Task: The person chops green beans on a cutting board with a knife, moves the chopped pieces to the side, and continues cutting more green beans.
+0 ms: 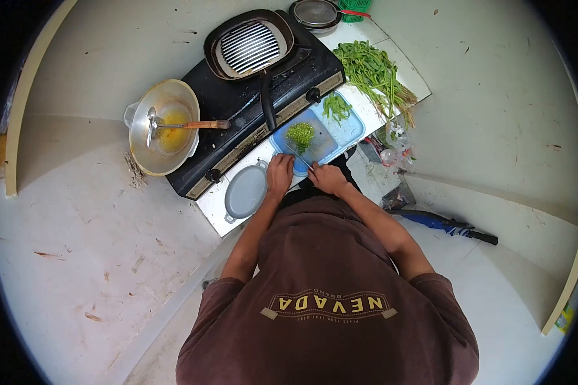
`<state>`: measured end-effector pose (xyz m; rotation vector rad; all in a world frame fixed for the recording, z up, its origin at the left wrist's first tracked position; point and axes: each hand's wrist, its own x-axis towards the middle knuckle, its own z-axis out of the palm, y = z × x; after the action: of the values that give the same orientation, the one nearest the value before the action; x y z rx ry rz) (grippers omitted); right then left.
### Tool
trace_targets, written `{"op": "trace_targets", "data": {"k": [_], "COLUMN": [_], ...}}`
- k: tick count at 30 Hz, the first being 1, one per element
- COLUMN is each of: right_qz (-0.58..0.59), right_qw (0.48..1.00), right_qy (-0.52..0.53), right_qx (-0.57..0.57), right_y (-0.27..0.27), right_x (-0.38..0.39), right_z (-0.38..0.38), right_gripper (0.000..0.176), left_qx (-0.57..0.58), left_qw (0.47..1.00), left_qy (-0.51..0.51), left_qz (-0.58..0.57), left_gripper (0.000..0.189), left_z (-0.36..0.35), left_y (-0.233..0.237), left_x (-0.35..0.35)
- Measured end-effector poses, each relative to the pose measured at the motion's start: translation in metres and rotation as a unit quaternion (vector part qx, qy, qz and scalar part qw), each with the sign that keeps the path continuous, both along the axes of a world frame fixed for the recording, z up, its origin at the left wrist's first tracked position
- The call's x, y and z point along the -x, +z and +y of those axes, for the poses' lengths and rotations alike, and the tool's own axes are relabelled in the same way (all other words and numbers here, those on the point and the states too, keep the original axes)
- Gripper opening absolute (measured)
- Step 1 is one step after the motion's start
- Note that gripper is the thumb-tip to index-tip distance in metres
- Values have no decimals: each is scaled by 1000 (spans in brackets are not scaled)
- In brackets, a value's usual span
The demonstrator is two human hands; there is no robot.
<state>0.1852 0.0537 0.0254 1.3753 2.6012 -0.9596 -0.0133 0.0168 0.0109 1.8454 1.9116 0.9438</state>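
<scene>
My right hand (327,178) is closed round the handle of a knife (300,156). Its thin blade slants up and left over the blue cutting board (320,156). At the board's near left edge is my left hand (280,174), fingers bent and drawn together near the blade; whatever they hold is too small to make out. Just beyond the blade, a pile of finely chopped greens (300,135) lies on the board. Some loose green leaves (336,108) rest in the board's far right part.
A grey oval dish (245,192) stands left of the board. Behind is a black gas stove (228,106) with a grill pan (215,58) and a wok (157,157) holding a wooden-handled ladle (205,124). Leafy greens with roots (372,74) lie at the right.
</scene>
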Motion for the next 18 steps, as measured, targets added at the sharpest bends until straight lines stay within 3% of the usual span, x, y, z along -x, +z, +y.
{"op": "trace_targets", "data": {"k": [12, 18], "right_qz": [-9, 24], "right_qw": [1000, 999], "right_qy": [14, 3], "right_qx": [-1, -41], "right_y": [-1, -17], "right_x": [5, 10], "right_z": [1, 2], "right_gripper": [43, 41], "left_qx": [20, 36], "left_qw": [1000, 998], "left_qy": [7, -35], "left_qz": [4, -36], "left_gripper": [21, 28], "left_z": [-6, -1], "left_y": [0, -1], "left_x": [2, 15]}}
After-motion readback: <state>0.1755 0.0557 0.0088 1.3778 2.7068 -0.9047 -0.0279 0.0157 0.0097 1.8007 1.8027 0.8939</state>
